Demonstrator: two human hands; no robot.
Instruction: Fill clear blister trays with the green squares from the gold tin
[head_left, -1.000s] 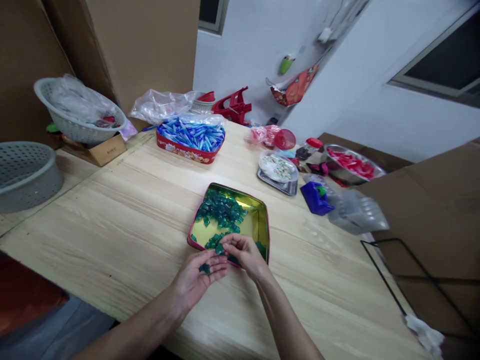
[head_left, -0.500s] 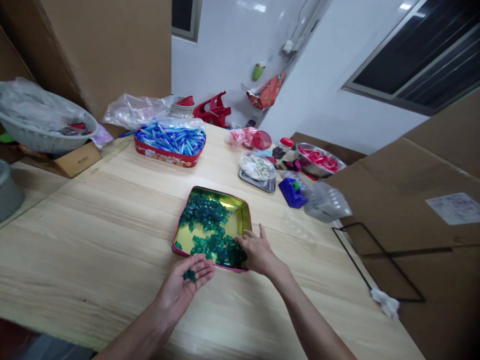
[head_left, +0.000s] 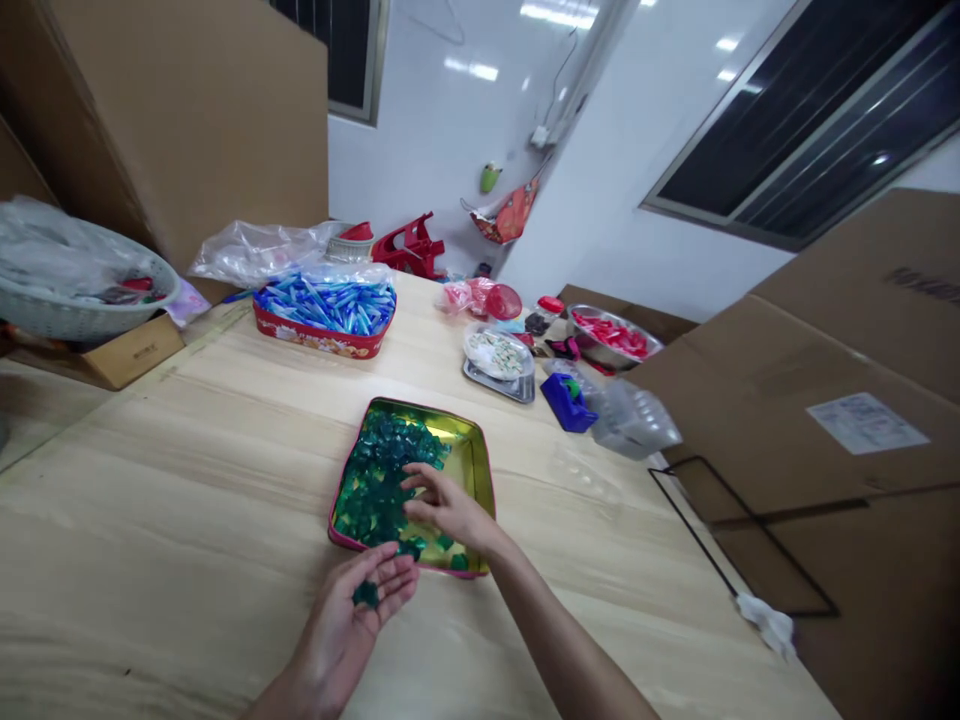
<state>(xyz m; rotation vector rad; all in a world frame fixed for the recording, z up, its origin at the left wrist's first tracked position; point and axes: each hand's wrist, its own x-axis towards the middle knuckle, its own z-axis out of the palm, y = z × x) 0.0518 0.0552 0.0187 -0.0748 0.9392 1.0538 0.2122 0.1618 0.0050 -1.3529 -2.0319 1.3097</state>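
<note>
On the wood-grained table [head_left: 187, 480], the square gold-lined tin [head_left: 474, 465] lies beneath the right hand [head_left: 448, 508], which is spread above the translucent green pieces [head_left: 394, 445], and the left hand [head_left: 341, 610], palm upward and loosely cupped, carries one dark green piece [head_left: 366, 595].

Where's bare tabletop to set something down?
Bare patches: left of the gold tin, in front of the red tub; and between the right forearm and the white wad. Crowded: far right, with plate, tape dispenser, plastic boxes, steel bowl.
</note>
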